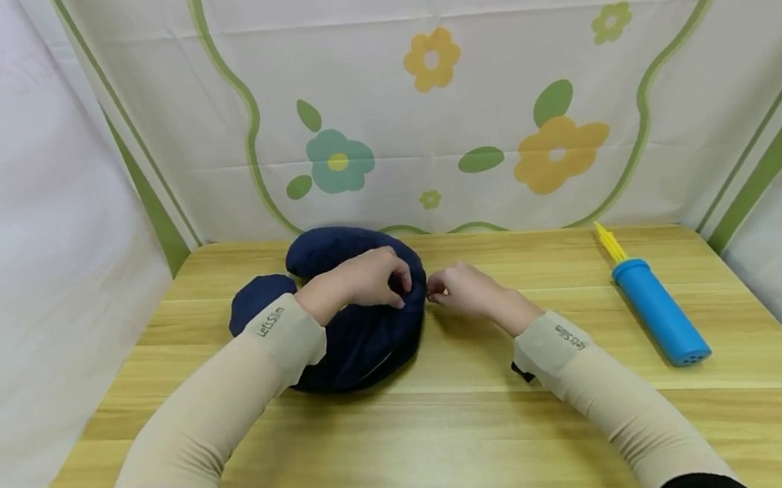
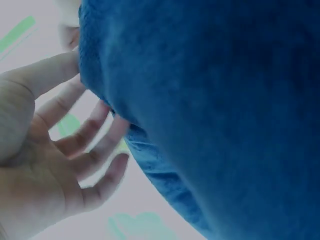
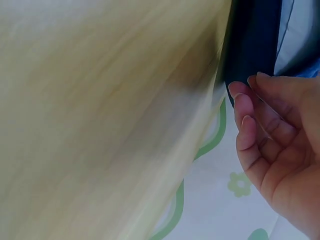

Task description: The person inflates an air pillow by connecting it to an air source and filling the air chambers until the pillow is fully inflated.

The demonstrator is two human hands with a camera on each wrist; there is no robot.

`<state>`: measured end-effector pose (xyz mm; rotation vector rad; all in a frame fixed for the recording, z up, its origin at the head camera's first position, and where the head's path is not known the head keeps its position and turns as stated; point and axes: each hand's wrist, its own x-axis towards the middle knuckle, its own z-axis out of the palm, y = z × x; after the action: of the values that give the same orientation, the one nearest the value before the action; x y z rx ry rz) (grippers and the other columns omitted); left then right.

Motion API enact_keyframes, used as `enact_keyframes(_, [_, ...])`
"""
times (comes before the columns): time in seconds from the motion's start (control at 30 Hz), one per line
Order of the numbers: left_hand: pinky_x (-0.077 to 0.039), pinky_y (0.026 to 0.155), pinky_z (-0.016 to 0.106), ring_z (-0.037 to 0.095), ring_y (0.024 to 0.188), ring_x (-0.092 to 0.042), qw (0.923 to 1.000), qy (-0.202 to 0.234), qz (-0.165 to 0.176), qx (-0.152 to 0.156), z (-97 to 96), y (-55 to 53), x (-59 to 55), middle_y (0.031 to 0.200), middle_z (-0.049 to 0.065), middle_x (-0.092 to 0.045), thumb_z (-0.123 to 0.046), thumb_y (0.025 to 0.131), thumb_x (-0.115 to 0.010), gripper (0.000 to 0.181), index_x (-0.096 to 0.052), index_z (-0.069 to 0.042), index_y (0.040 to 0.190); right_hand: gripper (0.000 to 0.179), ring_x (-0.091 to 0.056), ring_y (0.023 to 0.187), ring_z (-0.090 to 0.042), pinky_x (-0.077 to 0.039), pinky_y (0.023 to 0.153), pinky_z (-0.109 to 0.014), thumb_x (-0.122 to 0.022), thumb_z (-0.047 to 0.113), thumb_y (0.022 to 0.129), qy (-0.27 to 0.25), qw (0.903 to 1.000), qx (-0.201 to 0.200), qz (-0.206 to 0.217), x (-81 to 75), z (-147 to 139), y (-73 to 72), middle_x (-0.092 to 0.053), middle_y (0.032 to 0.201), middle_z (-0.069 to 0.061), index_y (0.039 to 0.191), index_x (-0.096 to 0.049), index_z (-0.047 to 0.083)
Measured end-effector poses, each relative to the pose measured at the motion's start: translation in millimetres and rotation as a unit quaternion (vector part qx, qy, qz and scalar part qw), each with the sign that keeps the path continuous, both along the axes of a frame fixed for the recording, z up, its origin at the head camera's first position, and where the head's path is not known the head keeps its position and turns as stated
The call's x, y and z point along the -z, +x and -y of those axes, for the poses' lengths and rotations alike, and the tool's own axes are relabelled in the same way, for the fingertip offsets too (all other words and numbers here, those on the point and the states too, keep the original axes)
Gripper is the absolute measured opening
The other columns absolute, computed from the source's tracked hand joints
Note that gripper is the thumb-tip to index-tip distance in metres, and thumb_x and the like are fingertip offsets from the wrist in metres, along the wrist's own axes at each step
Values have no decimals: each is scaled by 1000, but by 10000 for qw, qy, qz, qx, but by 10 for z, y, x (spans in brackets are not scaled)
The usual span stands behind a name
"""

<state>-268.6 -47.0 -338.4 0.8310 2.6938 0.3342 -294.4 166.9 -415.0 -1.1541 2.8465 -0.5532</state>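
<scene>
A navy plush neck pillow, curved like a U, lies on the table, one rounded end toward the left. My left hand reaches across it and pinches its right side with curled thumb and fingers. In the left wrist view, the fingertips of the left hand are partly hidden behind the blue fabric. My right hand comes from the right to the same side. In the right wrist view, thumb and forefinger of the right hand pinch the lower edge of dark blue cloth.
A blue hand pump with a yellow nozzle lies on the right of the wooden table. A white flower-printed cloth hangs behind the table's far edge, with more white cloth at both sides.
</scene>
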Motion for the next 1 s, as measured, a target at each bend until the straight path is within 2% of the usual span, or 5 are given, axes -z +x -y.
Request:
enact_keyframes(0.17, [-30, 118, 48, 34, 151, -25, 9968, -462, 28, 645, 7, 18, 32, 165, 13, -27, -31, 94, -78, 51, -64, -18, 141, 12, -71, 95, -23, -56, 85, -41, -67, 9, 99, 1, 9998, 139, 164, 3, -38, 7, -76, 98, -5, 103, -78, 4])
enact_keyframes(0.33, [-22, 117, 63, 29, 156, -2, 9861, -1338, 225, 957, 65, 63, 73, 172, 4, -4, -47, 92, -75, 77, -41, -27, 159, 12, -72, 94, -23, -57, 83, -40, -67, 9, 100, 44, 9997, 155, 162, 16, -74, 15, -76, 99, -6, 103, -78, 4])
enact_keyframes(0.43, [-22, 113, 70, 27, 156, 6, 9816, -1549, 198, 1096, 129, 92, 111, 171, 1, 4, -54, 88, -76, 90, -31, -32, 162, 12, -72, 92, -22, -57, 82, -39, -68, 8, 99, -4, 9999, 119, 115, 24, -89, 24, -76, 98, -6, 102, -78, 3])
enact_keyframes(0.67, [-27, 117, 57, 38, 155, 5, 9864, -958, 704, 1135, 276, 195, 89, 171, 5, 9, -33, 83, -88, 98, -32, -25, 163, 13, -72, 93, -23, -57, 83, -40, -67, 10, 100, -11, 9998, 179, 61, 13, -104, 40, -76, 99, -7, 104, -78, 3])
enact_keyframes(1.0, [-26, 119, 54, 41, 154, -3, 9899, -448, 652, 1174, 316, 190, 181, 171, 9, 1, -21, 84, -87, 91, -37, -19, 161, 9, -73, 88, -22, -59, 78, -37, -72, 4, 96, -162, 9977, -374, -551, 41, -110, 109, -77, 95, -7, 99, -79, 2])
